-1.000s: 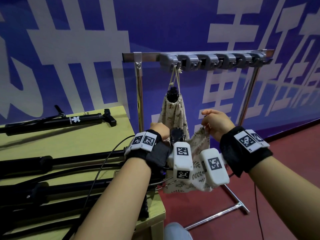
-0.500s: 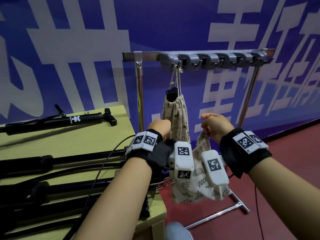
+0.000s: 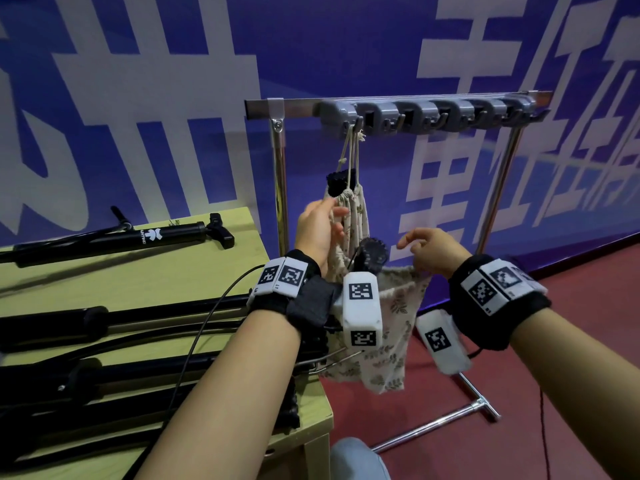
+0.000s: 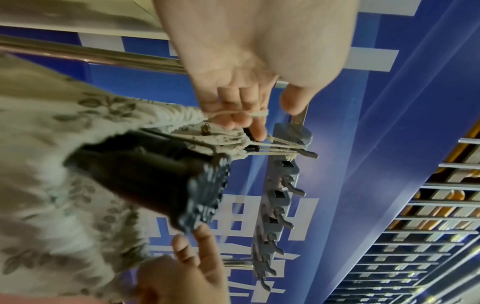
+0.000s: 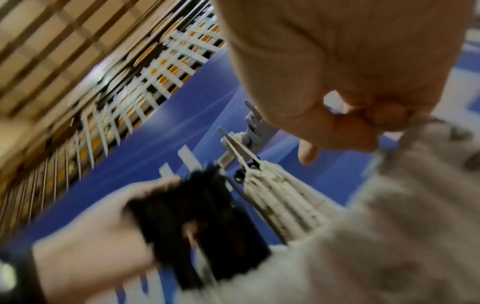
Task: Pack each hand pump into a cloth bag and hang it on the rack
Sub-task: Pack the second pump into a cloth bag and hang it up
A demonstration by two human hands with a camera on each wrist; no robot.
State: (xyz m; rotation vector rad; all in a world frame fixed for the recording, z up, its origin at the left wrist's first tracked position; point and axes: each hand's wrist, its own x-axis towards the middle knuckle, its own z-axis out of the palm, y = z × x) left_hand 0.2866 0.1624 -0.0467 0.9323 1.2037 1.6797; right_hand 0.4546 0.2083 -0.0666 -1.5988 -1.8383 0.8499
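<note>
left hand [image 3: 317, 230] pinching drawstring [image 4: 233, 114], right hand [image 3: 431, 251] holding cloth bag [image 3: 391, 323]

- The rack [image 3: 398, 103] has a shiny silver bar and posts, with a row of grey hooks [image 3: 429, 116].
- Hanging from the rack's leftmost hook, a cloth bag [image 3: 353, 216] is cream with a small grey-green leaf print and pale beige cords.
- Below it, a second bag [image 3: 391, 327] shows the same cream leaf print, with a black pump end [image 3: 373, 255] at its mouth.
- Left of the rack, black hand pumps [image 3: 114, 237] lie on a yellow-green table [image 3: 104, 282]; one bears a white logo.
- Behind the rack, the wall [image 3: 346, 46] is blue with large white characters.
- Under the rack, the floor [image 3: 571, 375] is dark red.
</note>
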